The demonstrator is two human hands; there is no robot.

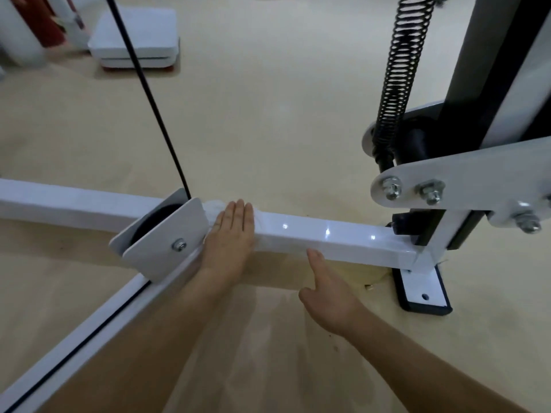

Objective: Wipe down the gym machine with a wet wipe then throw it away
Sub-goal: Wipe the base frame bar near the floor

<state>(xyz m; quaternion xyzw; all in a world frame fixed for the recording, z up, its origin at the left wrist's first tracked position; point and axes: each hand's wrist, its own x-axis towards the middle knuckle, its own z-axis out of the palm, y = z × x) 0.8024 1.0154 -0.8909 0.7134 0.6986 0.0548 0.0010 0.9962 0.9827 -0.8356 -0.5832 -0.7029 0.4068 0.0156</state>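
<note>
Left hand [229, 239], fingers straight, presses the wipe [212, 209] flat on the bar [328, 236] beside the pulley [162, 242], while right hand [328, 299] touches the bar's side with one straight finger

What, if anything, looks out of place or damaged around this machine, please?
Only one small thing: beside the black-edged foot plate, under the end of the white bar, the tan floor covering looks ragged, and a loose scrap lies there. Nothing else stands out.

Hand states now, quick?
Left hand: open, flat, pressing white wet wipe onto white square metal bar.
Right hand: open, fingertip touching bar, holding nothing.
</note>
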